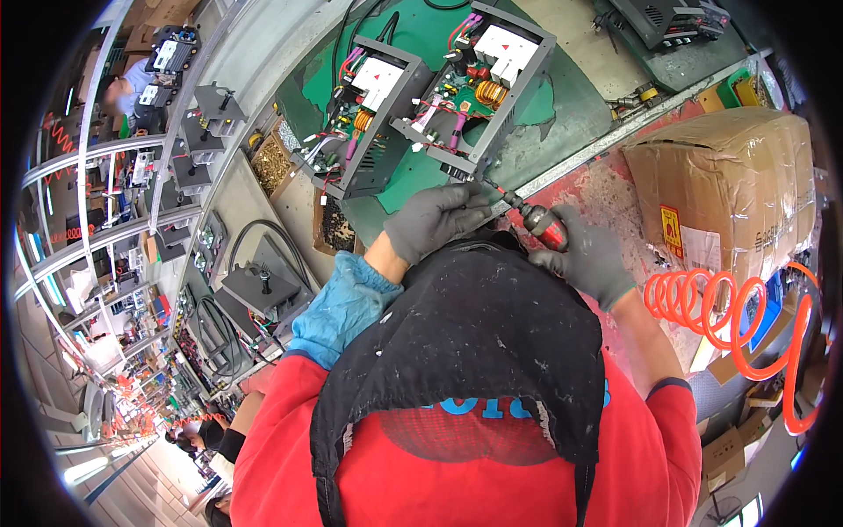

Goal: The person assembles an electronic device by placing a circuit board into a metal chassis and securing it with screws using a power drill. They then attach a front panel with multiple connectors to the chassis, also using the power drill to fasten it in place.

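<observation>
My right hand (590, 259), in a grey glove, is closed around a red and black power screwdriver (546, 227). Its bit points up and left toward the lower end of an open electronics case (518, 110); I cannot tell whether it touches. My left hand (437, 220), gloved in grey too, is just below that end, fingers stretched out and slightly bent, with no object visible in them. The case has dark metal sides, a white cover plate, copper coils and coloured wires. To its left lies a similar open case (386, 123), its wires spilling out.
Both cases lie on a worn green mat (571, 105). A taped cardboard box (724, 189) stands at right, beside a coiled orange air hose (746, 325). Parts bins with brass screws (274, 162) and dark screws (336, 227) are left. Another dark unit (663, 19) lies far right.
</observation>
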`<state>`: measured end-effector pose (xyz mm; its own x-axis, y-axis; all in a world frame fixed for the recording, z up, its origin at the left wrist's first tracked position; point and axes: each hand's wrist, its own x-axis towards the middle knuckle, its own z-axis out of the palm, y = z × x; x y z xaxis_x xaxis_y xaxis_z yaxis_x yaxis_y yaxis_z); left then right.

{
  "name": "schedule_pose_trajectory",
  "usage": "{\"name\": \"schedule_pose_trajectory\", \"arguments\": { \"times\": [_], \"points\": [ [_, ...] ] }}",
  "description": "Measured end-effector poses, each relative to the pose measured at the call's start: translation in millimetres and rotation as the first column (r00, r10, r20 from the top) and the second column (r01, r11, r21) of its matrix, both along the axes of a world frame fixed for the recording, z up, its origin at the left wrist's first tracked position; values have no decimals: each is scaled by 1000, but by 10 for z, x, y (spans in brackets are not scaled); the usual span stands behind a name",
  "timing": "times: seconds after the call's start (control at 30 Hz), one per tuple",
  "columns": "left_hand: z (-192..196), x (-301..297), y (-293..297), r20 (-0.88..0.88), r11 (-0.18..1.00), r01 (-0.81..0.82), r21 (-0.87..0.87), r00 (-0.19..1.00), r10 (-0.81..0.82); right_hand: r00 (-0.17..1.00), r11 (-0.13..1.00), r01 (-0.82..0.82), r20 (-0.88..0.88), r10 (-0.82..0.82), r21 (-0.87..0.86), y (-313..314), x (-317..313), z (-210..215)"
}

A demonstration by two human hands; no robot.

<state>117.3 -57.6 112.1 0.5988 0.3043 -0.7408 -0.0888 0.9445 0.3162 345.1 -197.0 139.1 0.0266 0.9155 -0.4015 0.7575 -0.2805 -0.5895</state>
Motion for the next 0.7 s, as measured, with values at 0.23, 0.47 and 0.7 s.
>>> {"name": "schedule_pose_trajectory", "arguments": {
  "times": [0.23,0.47,0.7],
  "points": [
    [-92,-41,-100,-1,986,-23,164,1000,24,999,999,41,-18,-42,-14,-176,-128,-1],
    [-98,-15,-160,-42,973,-7,230,999,17,999,999,23,-47,-21,43,-203,-204,32],
    [-66,7,-158,-45,951,83,298,996,-73,995,999,44,-88,-43,15,-202,-224,37]
  ]
}}
